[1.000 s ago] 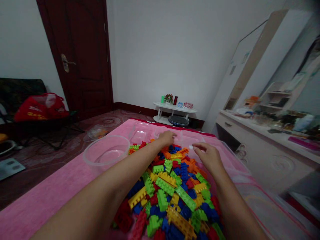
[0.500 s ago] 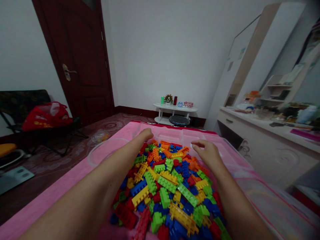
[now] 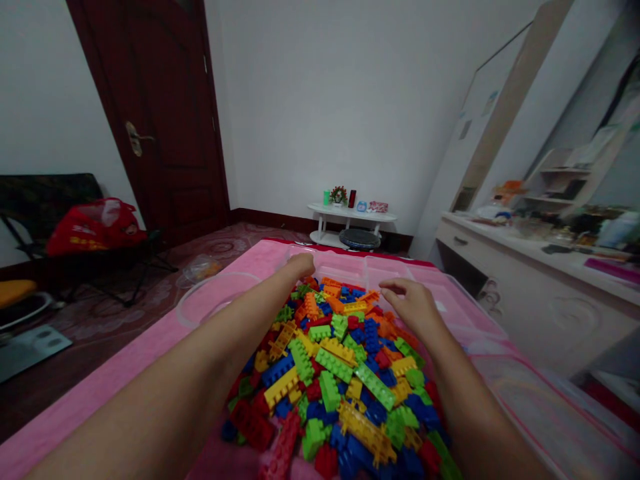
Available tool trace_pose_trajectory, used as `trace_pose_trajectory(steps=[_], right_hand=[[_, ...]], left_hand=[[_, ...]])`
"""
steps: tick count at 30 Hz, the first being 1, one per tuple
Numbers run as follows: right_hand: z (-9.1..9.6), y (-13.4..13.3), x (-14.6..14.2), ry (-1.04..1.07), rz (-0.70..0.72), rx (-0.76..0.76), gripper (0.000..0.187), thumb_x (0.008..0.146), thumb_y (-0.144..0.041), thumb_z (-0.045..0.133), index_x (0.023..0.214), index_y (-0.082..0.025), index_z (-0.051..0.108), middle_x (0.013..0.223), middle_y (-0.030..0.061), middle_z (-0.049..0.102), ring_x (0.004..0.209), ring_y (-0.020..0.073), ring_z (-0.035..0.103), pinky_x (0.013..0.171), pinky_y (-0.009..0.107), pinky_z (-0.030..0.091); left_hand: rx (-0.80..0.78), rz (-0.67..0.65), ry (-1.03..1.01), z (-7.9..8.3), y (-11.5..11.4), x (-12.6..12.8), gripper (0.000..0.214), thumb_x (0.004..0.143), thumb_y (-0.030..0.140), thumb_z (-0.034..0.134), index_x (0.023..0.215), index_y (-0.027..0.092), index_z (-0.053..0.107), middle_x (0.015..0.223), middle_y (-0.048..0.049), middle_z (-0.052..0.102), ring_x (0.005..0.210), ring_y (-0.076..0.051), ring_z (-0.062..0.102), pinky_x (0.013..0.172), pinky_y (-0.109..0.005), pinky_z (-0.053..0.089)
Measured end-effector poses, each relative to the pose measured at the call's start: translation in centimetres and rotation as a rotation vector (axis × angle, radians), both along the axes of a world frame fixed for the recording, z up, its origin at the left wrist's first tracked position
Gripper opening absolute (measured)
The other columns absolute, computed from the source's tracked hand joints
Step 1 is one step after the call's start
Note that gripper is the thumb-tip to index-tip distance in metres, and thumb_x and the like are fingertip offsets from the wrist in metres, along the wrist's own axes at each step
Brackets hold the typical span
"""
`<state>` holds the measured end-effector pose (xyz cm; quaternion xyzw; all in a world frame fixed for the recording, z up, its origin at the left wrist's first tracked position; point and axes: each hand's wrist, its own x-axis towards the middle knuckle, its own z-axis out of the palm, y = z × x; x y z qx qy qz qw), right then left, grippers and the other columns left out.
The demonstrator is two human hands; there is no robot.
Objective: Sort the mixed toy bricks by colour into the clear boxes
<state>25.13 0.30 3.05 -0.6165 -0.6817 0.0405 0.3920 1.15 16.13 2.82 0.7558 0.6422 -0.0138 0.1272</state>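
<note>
A large heap of toy building bricks (image 3: pixel 335 367) in red, blue, green, yellow and orange lies between my forearms. My left hand (image 3: pixel 301 265) is over the far left edge of the heap, beside a clear plastic divided tray (image 3: pixel 345 269). Its back faces me, so its fingers are hidden. At the far right of the heap, my right hand (image 3: pixel 409 298) hovers near orange bricks and the tray. Its fingers are bent, thumb and forefinger slightly apart, with nothing visible between them.
Everything lies on a pink-covered table (image 3: pixel 140 363). A clear round lid (image 3: pixel 187 303) sits left of the heap and a clear zipped bag (image 3: pixel 550 413) at right. Beyond stand a white dresser (image 3: pixel 540 287), a low white table (image 3: pixel 350 213) and a chair with a red bag (image 3: pixel 97 227).
My left hand has shifted slightly right along the tray's near side. My right hand has moved a little left, its fingertips slightly higher. The bricks look almost unchanged.
</note>
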Motion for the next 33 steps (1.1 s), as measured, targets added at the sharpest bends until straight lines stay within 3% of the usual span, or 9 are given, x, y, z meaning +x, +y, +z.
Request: trace_pose_trajectory(steps=[4, 7, 10, 13, 16, 22, 25, 29, 33], right_hand=[[0.6, -0.3, -0.2, 0.008, 0.024, 0.037, 0.022, 0.075, -0.023, 0.055, 0.088, -0.017, 0.072, 0.088, 0.0064, 0.072, 0.08, 0.0193, 0.066, 0.077, 0.031, 0.05], [1.1, -0.7, -0.3, 0.009, 0.03, 0.072, 0.022, 0.075, -0.024, 0.055, 0.087, -0.017, 0.072, 0.087, 0.0061, 0.072, 0.079, 0.0195, 0.066, 0.076, 0.031, 0.05], [1.4, -0.8, -0.4, 0.002, 0.037, 0.086, 0.022, 0.075, -0.023, 0.054, 0.085, -0.017, 0.072, 0.086, 0.006, 0.072, 0.079, 0.0196, 0.066, 0.076, 0.032, 0.05], [1.4, -0.8, -0.5, 0.004, 0.046, 0.074, 0.022, 0.075, -0.022, 0.053, 0.085, -0.017, 0.072, 0.085, 0.0059, 0.073, 0.079, 0.0197, 0.067, 0.075, 0.031, 0.05], [1.3, -0.8, -0.7, -0.009, 0.048, 0.052, 0.022, 0.075, -0.023, 0.053, 0.085, -0.017, 0.072, 0.085, 0.0062, 0.073, 0.079, 0.0202, 0.067, 0.075, 0.031, 0.051], [1.6, -1.1, -1.0, -0.02, 0.044, 0.032, 0.02, 0.075, -0.022, 0.054, 0.083, -0.019, 0.072, 0.085, 0.0053, 0.073, 0.079, 0.0199, 0.067, 0.074, 0.03, 0.05], [1.6, -1.1, -1.2, -0.021, 0.056, 0.019, 0.02, 0.075, -0.023, 0.054, 0.082, -0.019, 0.072, 0.084, 0.0051, 0.073, 0.078, 0.0197, 0.067, 0.073, 0.03, 0.05], [1.5, -1.0, -1.1, -0.027, 0.074, 0.021, 0.022, 0.075, -0.024, 0.053, 0.084, -0.018, 0.072, 0.087, 0.0054, 0.073, 0.08, 0.02, 0.067, 0.074, 0.03, 0.05], [1.3, -0.9, -0.8, -0.027, 0.063, 0.042, 0.023, 0.075, -0.025, 0.053, 0.085, -0.018, 0.073, 0.087, 0.0057, 0.073, 0.079, 0.0203, 0.066, 0.076, 0.031, 0.05]], left_hand=[[0.0, 0.051, 0.0, 0.6, -0.9, -0.5, 0.033, 0.092, 0.038, 0.045, 0.103, 0.011, 0.061, 0.095, -0.0099, 0.067, 0.085, -0.017, 0.064, 0.077, -0.032, 0.05], [0.056, 0.056, -0.003, 1.6, -1.5, -1.4, 0.039, 0.09, 0.041, 0.041, 0.097, 0.012, 0.065, 0.095, -0.0144, 0.069, 0.093, -0.022, 0.064, 0.079, -0.028, 0.048], [-0.007, 0.009, 0.02, 2.4, -1.8, -2.3, 0.035, 0.076, 0.042, 0.06, 0.092, 0.011, 0.068, 0.092, -0.0135, 0.071, 0.087, -0.023, 0.066, 0.074, -0.027, 0.049], [-0.108, -0.065, 0.026, 2.5, -2.2, -2.8, 0.032, 0.064, 0.024, 0.07, 0.094, 0.011, 0.07, 0.079, -0.0093, 0.072, 0.073, -0.019, 0.066, 0.066, -0.023, 0.049], [-0.1, -0.13, -0.003, 2.0, -2.6, -3.0, 0.028, 0.068, 0.018, 0.065, 0.095, 0.012, 0.07, 0.079, -0.0077, 0.073, 0.071, -0.016, 0.066, 0.065, -0.021, 0.048], [-0.032, -0.225, -0.078, 1.6, -3.2, -2.9, 0.026, 0.083, 0.025, 0.05, 0.089, 0.011, 0.072, 0.089, -0.0086, 0.073, 0.074, -0.014, 0.065, 0.066, -0.019, 0.047], [-0.014, -0.252, -0.095, 1.8, -3.3, -3.5, 0.032, 0.084, 0.033, 0.052, 0.101, 0.013, 0.07, 0.101, -0.0078, 0.071, 0.085, -0.015, 0.065, 0.072, -0.018, 0.046], [0.086, -0.211, -0.091, 3.2, -3.1, -6.8, 0.052, 0.083, 0.038, 0.056, 0.131, 0.021, 0.051, 0.131, -0.0061, 0.056, 0.112, -0.016, 0.056, 0.088, -0.017, 0.041], [0.089, -0.036, 0.014, 5.5, -3.3, -12.7, 0.061, 0.07, 0.038, 0.069, 0.126, 0.021, 0.055, 0.132, -0.0095, 0.054, 0.12, -0.025, 0.049, 0.096, -0.026, 0.039]])
